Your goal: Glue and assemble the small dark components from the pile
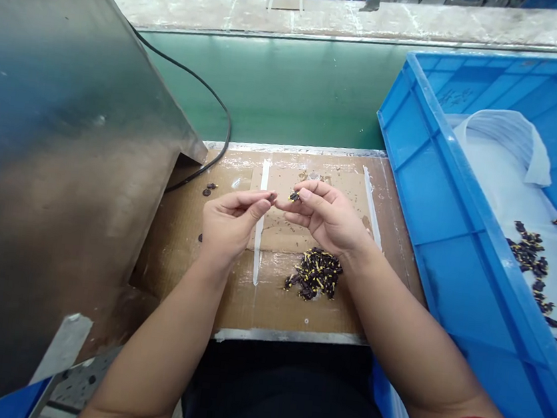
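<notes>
My left hand (231,220) is raised over the cardboard-covered bench (272,302), thumb and forefinger pinched on a tiny dark part (272,197). My right hand (328,216) is just beside it, fingertips almost touching, pinched on another small black part (294,197). Below my right wrist a pile of small black and yellow parts (315,275) lies on the cardboard. Two loose dark parts (208,189) sit to the left of my left hand.
A large blue crate (424,205) at the right holds a white plastic bag (504,168) and more black and yellow parts (535,255). A big metal housing (54,143) fills the left. A black cable (219,108) runs behind it. A green conveyor belt (297,90) lies beyond the bench.
</notes>
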{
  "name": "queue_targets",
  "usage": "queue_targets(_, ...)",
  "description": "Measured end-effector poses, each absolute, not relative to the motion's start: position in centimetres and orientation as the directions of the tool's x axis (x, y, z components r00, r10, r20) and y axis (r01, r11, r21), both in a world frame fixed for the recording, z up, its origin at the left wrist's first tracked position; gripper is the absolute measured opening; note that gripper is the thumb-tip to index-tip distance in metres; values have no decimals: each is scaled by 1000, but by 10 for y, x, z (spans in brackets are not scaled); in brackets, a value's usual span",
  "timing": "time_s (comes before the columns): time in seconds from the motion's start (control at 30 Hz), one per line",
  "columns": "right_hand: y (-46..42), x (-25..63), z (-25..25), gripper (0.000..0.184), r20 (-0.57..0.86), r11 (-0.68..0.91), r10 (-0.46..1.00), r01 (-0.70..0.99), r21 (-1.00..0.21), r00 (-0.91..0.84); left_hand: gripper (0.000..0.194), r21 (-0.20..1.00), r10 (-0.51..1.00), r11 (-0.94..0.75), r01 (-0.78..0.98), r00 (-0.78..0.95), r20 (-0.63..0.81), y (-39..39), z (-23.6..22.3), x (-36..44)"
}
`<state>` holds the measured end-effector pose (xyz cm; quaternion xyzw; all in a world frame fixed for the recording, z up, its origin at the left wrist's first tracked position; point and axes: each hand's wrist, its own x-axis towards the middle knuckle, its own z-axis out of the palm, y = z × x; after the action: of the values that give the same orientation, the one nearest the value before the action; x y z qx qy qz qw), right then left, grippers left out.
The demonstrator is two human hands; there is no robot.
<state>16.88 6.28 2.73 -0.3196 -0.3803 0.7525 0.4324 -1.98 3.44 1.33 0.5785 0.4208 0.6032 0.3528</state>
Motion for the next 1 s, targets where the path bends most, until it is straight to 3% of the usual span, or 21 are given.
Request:
queue_targets(0.1, 56, 159, 27, 29, -66, -162, 965, -380, -911, -255, 23, 920, 986, -134, -369, -139, 88, 36, 10, -15)
queue_targets(0.2, 49, 149, 24, 22, 59, 10, 989, -337, -941, -135, 29, 860, 994, -1, -511, -93, -54, 37, 6, -10)
queue_targets(0.47, 28, 131, 29, 19, 243, 232, 969, -206, -951, -31, 18, 836, 992, -67, -545, -127, -3, 36, 1, -2)
queue_targets(0.63, 20, 128, 27, 18, 402, 402, 915, 7, -916, 35, 18, 816, 990, -58, -575, -138, -27, 35, 4, -4)
queue_targets(1.0, 21, 127, 24, 16, 412, 411, 910, 23, -911, 48, 25, 881, 987, -64, -468, -161, -14, 30, 8, -4)
